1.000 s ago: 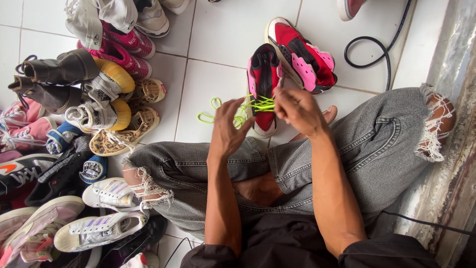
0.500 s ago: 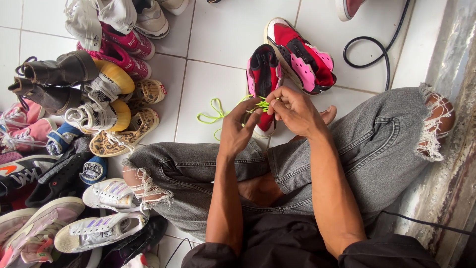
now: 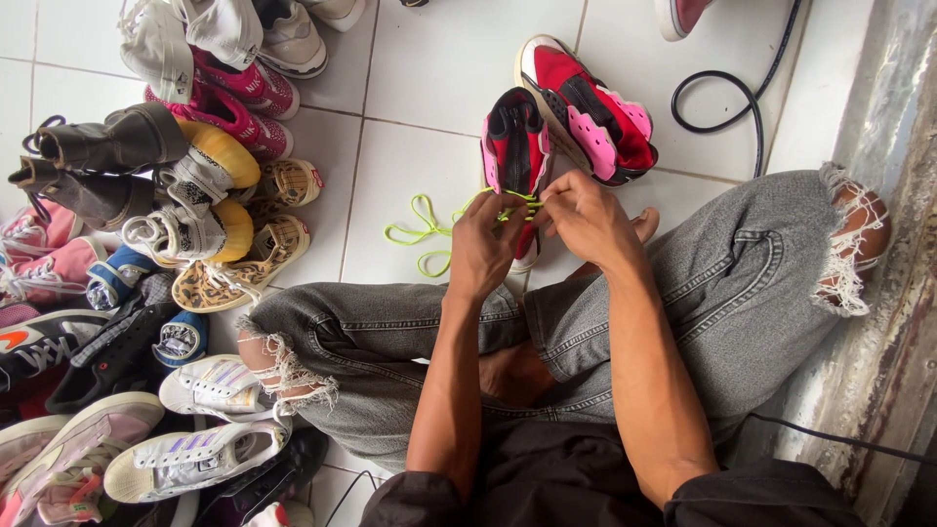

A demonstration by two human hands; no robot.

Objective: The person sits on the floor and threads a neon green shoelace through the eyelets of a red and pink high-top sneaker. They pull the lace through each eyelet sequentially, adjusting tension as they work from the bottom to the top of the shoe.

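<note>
The neon-green lace is running through the red and black sneaker, which is lying on the white floor tiles just in front of the person's crossed legs. The lace looks thin, limp and light, likely to slip loose, so the firm tips and the crossing at the eyelets seem the best places to pinch it; its free loops are trailing on the tile to the left of the sneaker. The left hand and right hand are both pinching the lace over the sneaker's lower part. The sneaker itself looks padded and light. Its mate is lying touching it on the right. Beyond that mate a black cable is curling. Well left of the sneaker a shoe pile is crowding the floor; bare tile above the sneaker is offering room.
</note>
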